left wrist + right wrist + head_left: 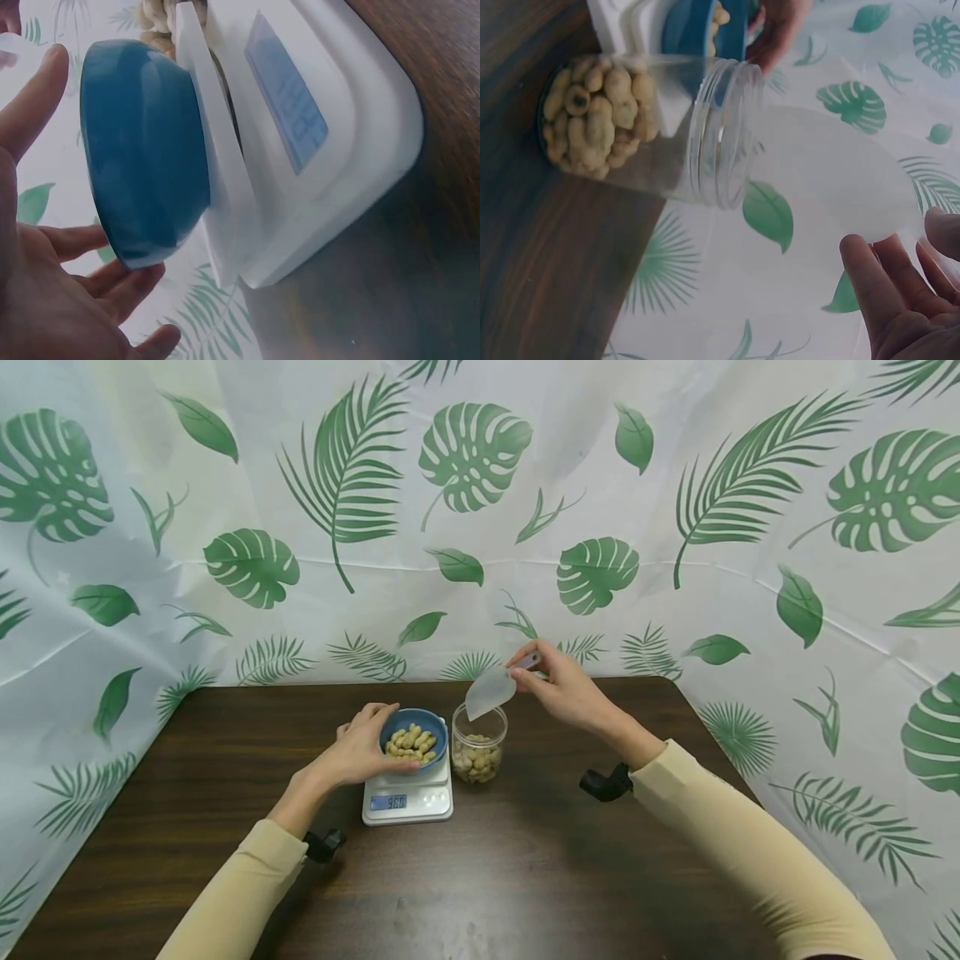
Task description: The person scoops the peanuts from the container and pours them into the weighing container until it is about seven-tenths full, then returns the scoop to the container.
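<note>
A blue bowl point(442, 735) of peanuts point(410, 742) rests on a white kitchen scale point(420, 807). My left hand point(358, 747) is spread around the bowl's left side. In the left wrist view, fingertips meet the underside of the bowl point(146, 150), while the thumb stands a little off its rim. Between fingers and thumb my right hand point(558, 687) pinches the handle of a translucent scoop point(489, 692). The scoop's tip points down over the mouth of a clear jar point(480, 727), partly filled with peanuts point(592, 120). I see nothing in the scoop.
The jar stands just right of the scale on a dark wooden table point(510, 877). A white leaf-patterned sheet point(525, 468) hangs behind the table's back edge. Digits show on the scale's display point(389, 802), too small to read surely.
</note>
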Motion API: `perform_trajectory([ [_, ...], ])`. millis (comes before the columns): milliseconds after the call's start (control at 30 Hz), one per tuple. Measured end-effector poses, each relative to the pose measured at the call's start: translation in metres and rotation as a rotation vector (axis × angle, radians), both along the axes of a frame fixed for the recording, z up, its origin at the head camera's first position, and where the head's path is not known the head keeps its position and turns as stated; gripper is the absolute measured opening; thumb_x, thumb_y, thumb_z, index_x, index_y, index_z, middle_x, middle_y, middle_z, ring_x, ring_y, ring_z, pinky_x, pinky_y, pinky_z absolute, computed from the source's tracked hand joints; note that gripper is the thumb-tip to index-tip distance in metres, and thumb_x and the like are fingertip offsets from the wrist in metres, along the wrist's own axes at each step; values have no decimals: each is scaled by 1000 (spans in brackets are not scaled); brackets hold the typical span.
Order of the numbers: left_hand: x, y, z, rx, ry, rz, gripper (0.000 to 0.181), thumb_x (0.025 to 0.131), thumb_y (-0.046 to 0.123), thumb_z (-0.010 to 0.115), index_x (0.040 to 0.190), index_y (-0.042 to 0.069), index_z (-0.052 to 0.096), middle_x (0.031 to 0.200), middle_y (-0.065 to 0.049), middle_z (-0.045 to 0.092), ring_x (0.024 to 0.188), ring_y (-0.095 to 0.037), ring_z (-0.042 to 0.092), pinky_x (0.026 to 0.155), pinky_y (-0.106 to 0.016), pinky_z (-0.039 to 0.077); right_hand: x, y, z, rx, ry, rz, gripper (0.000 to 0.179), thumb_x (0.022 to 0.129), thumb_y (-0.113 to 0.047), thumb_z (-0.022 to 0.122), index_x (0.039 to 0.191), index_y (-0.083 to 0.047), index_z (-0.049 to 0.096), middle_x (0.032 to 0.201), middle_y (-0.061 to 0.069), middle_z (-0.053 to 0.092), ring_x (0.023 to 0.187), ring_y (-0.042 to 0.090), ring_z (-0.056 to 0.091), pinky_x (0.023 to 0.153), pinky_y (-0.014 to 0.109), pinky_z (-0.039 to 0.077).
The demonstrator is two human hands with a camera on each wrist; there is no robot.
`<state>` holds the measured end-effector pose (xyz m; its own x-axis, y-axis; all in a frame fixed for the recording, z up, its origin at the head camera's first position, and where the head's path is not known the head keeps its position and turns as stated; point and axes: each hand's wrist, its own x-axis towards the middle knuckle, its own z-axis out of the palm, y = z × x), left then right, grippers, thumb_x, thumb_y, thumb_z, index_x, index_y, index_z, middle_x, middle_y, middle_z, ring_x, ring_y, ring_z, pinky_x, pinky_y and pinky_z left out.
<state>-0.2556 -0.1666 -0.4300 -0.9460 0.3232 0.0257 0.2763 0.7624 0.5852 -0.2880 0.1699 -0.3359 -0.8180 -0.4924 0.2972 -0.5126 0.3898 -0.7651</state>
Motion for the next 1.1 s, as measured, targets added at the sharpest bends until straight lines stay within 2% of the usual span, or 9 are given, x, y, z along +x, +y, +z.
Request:
perform_trajectory([
  [333,-4,12,3,31,64,-16,102,80,51,86,158,6,38,158,-21,31,143,-44,31,109,-70,14,-2,2,1,72,19,-1,18,106,-15,60,119,-4,56,117,14,63,98,27,69,84,46,55],
  [667,-9,28,10,-12,119,-80,99,81,52,86,157,6,40,159,-19,34,146,-38,30,112,-69,13,-5,2,2,158,30,3,14,106,-16,60,116,-7,57,103,11,67,91,22,68,76,41,56],
  [867,-13,41,11,-31,151,-111,93,84,49,84,155,7,43,155,-16,40,142,-36,37,112,-67,15,-8,0,1,222,34,4,13,106,-17,60,115,-8,57,103,10,68,91,23,69,74,40,56],
  [1100,-20,56,10,-68,172,-125,92,85,57,79,155,8,43,153,-15,43,141,-34,39,112,-66,18,-9,-6,3,298,51,41,11,105,-13,61,112,-6,58,104,11,69,94,25,70,76,41,56],
])
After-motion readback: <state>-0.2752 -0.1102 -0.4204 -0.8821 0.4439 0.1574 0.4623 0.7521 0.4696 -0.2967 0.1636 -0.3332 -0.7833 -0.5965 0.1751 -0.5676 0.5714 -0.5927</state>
